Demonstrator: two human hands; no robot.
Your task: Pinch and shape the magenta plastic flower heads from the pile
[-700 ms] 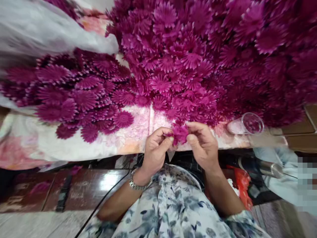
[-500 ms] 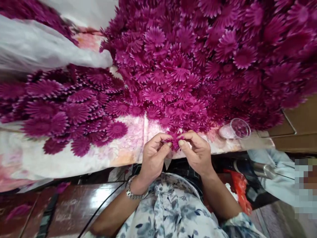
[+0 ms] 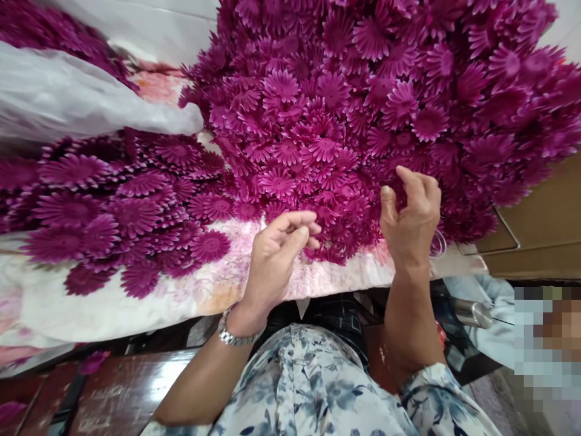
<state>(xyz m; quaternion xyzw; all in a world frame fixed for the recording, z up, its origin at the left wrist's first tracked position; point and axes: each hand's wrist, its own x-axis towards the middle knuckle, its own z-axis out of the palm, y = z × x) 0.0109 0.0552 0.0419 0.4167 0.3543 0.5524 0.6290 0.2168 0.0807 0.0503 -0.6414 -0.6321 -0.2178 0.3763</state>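
Note:
A large heap of magenta artificial flower heads [image 3: 327, 148] fills the table in front of me, their petals pale at the tips. At the heap's near edge is my left hand [image 3: 276, 251], loosely curled with the fingers slightly apart and nothing visible in it. A silver watch is on that wrist. Over the right part of the heap I hold my right hand [image 3: 411, 212] raised, thumb and forefinger well apart, no flower between them. Whether its fingertips touch the flowers behind, I cannot tell.
Stacked magenta flowers [image 3: 136, 212] lie at the left, below a translucent plastic bag [image 3: 91, 91]. A stained pale cloth [image 3: 172, 297] covers the table edge. Behind my right wrist shows part of a clear cup [image 3: 438, 243]. A cardboard box [image 3: 535, 224] and another person's pale blue sleeve [image 3: 497, 327] are at the right.
My hands were together, pinching a small magenta flower piece. They have parted: the right has moved up and right over the heap, the left slightly up. The piece no longer shows between them.

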